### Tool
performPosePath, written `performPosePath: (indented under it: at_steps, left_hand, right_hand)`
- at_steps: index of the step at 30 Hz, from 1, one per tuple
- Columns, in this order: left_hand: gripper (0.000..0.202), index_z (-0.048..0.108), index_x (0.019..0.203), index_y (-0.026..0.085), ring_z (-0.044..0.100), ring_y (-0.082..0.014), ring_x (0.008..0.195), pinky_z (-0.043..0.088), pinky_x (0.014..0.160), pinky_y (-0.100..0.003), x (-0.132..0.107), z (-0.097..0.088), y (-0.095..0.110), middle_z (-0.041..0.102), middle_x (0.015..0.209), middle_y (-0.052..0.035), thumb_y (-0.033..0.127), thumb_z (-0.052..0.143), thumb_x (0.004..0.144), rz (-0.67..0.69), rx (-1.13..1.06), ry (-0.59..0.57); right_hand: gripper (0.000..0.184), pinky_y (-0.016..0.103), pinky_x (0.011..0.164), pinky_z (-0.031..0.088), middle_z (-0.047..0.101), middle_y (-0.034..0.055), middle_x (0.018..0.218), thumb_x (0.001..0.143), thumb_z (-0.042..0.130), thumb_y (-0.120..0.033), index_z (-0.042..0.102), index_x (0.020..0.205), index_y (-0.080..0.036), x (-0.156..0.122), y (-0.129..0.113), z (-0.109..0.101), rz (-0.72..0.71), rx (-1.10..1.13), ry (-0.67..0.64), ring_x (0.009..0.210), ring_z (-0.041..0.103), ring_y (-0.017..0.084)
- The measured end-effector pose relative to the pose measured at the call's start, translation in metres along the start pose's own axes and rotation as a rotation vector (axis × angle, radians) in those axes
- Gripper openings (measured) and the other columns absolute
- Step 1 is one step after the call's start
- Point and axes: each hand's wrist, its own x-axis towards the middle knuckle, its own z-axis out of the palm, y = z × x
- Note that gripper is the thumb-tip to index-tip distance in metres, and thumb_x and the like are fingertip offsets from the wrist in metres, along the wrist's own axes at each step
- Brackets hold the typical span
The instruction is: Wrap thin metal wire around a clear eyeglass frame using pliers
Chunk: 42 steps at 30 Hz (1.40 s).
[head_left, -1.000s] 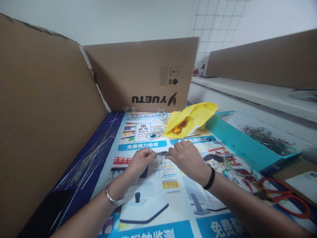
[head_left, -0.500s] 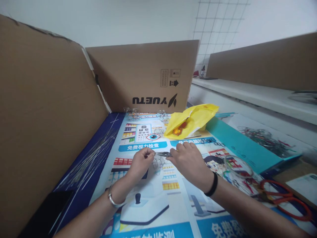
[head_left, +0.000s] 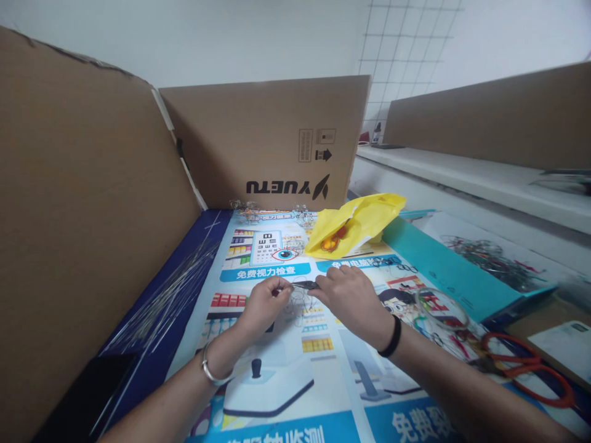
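Observation:
My left hand pinches a thin bent wire piece over the printed poster on the table. My right hand grips small dark pliers, whose tips point left and meet the wire at my left fingertips. The two hands sit close together at the middle of the poster. A silver bangle is on my left wrist and a black band on my right.
Cardboard panels wall in the left and back. A bundle of straight wires lies at left, a yellow plastic bag behind my hands. Red-handled scissors, a clear round container and a tangle of wire pieces lie at right.
The hands have stayed nearly in place; the pliers' tips have shifted slightly on the wire. The view has tilted a little.

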Motion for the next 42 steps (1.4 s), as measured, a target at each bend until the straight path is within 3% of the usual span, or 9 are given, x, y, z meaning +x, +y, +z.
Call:
performPosePath:
  at_steps: [13, 31, 42]
  left_hand:
    - [0.011, 0.056, 0.065, 0.016, 0.05, -0.013, 0.063, 0.038, 0.061, -0.023, -0.002, 0.002, 0.001, 0.056, 0.065, 0.0006, 0.023, 0.049, 0.071, -0.035, 0.018, 0.059]
    - [0.011, 0.054, 0.063, 0.017, 0.051, -0.0136, 0.067, 0.038, 0.065, -0.025, -0.005, 0.005, 0.002, 0.057, 0.066, 0.0006, 0.015, 0.046, 0.07, 0.093, 0.138, 0.153]
    - [0.011, 0.055, 0.062, 0.017, 0.052, -0.0139, 0.065, 0.039, 0.063, -0.025, -0.005, 0.005, 0.002, 0.058, 0.065, -0.0001, 0.016, 0.046, 0.069, 0.069, 0.154, 0.142]
  right_hand:
    - [0.031, 0.031, 0.066, 0.026, 0.06, 0.0073, 0.072, 0.083, 0.048, -0.044, 0.065, 0.077, -0.018, 0.001, -0.004, -0.007, 0.023, -0.009, -0.102, 0.074, 0.052, 0.019]
    - [0.03, 0.032, 0.063, 0.025, 0.059, 0.0074, 0.073, 0.086, 0.045, -0.04, 0.062, 0.078, -0.017, -0.001, -0.011, -0.006, 0.035, -0.016, -0.094, 0.072, 0.05, 0.019]
    - [0.027, 0.031, 0.062, 0.024, 0.059, 0.0058, 0.071, 0.085, 0.047, -0.04, 0.062, 0.076, -0.019, -0.002, -0.009, 0.001, 0.005, 0.01, -0.082, 0.071, 0.05, 0.019]
